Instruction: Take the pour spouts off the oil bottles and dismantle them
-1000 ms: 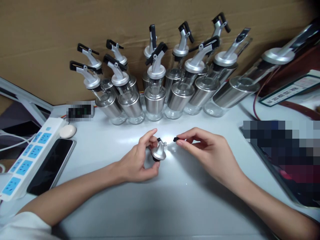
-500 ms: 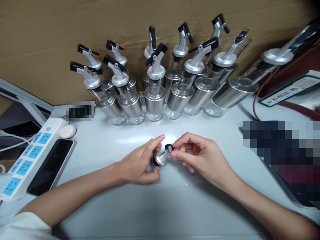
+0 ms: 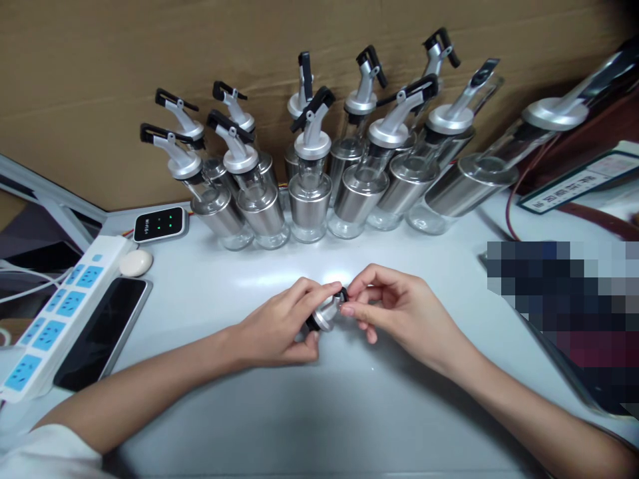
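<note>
Between my two hands, over the white table (image 3: 319, 412), is a silver pour spout (image 3: 325, 315) with a black stopper base and a black flip cap. My left hand (image 3: 287, 319) is closed around its base, the index finger stretched along the top to the black cap. Thumb and index finger of my right hand (image 3: 394, 303) pinch the cap end of the spout. Part of the base is hidden by my left fingers. Behind my hands stand several glass bottles with steel sleeves, such as the front middle bottle (image 3: 309, 199), each topped by a similar spout.
On the left lie a white power strip (image 3: 60, 313), a phone (image 3: 102, 332), a round cream case (image 3: 136, 263) and a small display device (image 3: 160, 224). A cardboard panel (image 3: 100, 80) rises behind the bottles. A blurred-out dark object (image 3: 564, 313) lies at the right.
My left index finger has come down from a raised position onto the black cap of the spout. My right hand has hardly moved.
</note>
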